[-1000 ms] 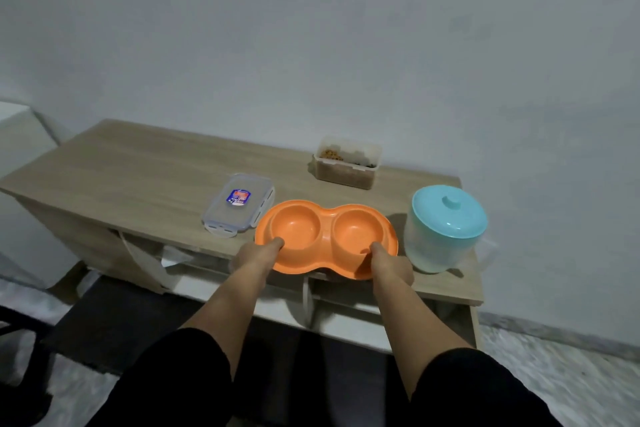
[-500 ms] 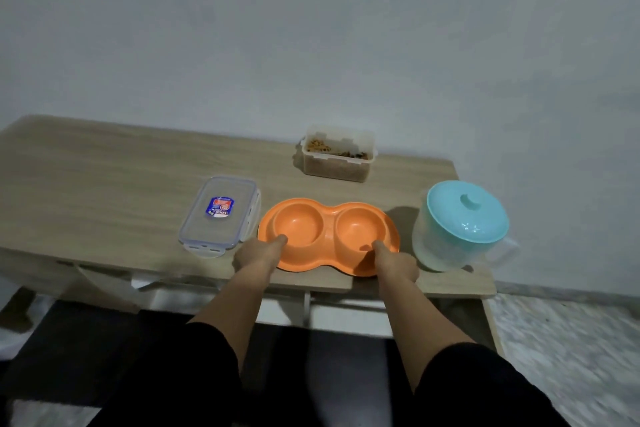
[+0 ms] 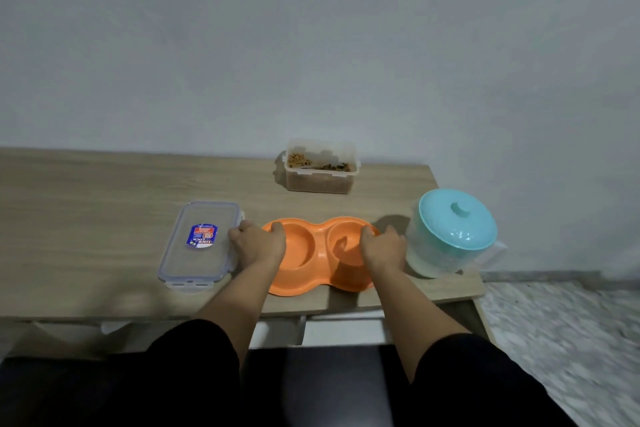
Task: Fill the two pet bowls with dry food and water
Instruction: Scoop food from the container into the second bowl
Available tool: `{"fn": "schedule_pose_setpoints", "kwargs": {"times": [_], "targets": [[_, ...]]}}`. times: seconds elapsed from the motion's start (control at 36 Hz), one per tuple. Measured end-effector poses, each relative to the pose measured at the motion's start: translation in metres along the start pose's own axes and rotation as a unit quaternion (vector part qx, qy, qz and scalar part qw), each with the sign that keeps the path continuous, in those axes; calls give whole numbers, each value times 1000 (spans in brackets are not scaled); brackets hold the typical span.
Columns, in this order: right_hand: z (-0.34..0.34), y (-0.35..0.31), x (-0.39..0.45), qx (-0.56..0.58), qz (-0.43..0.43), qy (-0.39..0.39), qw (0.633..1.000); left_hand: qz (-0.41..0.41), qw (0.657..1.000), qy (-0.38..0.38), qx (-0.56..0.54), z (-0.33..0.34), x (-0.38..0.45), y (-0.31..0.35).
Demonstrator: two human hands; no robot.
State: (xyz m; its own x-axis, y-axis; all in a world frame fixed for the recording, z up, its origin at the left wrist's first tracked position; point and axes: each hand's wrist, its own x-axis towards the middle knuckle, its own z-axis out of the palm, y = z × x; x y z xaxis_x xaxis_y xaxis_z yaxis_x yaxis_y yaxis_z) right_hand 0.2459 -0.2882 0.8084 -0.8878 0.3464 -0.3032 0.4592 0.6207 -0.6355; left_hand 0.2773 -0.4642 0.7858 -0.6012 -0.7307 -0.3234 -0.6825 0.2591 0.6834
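Since a second ago, both my hands are sitting further up the ends of the orange double bowl [image 3: 317, 255], and the whole scene is lying lower and closer in the head view. My left hand [image 3: 257, 246] is curling over the bowl's left end, thumb hooked over the rim and fingers wrapping down the outside, gripping it. My right hand [image 3: 383, 248] is doing the same at the right end, thumb tip resting on the rim of the right well, fingers closing around the outer edge. The bowl is lying flat on the wooden surface [image 3: 86, 218] near its front edge, both wells showing only bare orange plastic.

Just left of my left hand, a clear container lid [image 3: 200, 244] with a blue label is lying flat, nearly touching my knuckles. Just right of my right hand, a translucent pitcher [image 3: 450, 236] with a teal lid is standing upright at the surface's right end. Behind the bowl, against the wall, an open clear tub of dry food [image 3: 320, 166] is standing well apart from it.

My forearms are covering the bowl's near corners, and my fingertips are tucking out of sight beneath its edge. Whether the pitcher is holding water I cannot tell through its cloudy wall.
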Motion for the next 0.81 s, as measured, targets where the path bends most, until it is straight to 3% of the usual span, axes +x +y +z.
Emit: {"fn": "schedule_pose_setpoints", "kwargs": {"times": [0.19, 0.44, 0.58, 0.81], "targets": [[1, -37, 27, 24, -27, -27, 999, 69, 996, -61, -10, 8, 28, 45], [12, -88, 90, -15, -41, -91, 995, 41, 992, -101, -69, 13, 70, 105], [30, -103, 109, 6, -30, -102, 994, 32, 991, -124, -40, 33, 109, 103], [36, -107, 121, 1, 17, -105, 994, 55, 990, -126, -24, 40, 93, 99]]}}
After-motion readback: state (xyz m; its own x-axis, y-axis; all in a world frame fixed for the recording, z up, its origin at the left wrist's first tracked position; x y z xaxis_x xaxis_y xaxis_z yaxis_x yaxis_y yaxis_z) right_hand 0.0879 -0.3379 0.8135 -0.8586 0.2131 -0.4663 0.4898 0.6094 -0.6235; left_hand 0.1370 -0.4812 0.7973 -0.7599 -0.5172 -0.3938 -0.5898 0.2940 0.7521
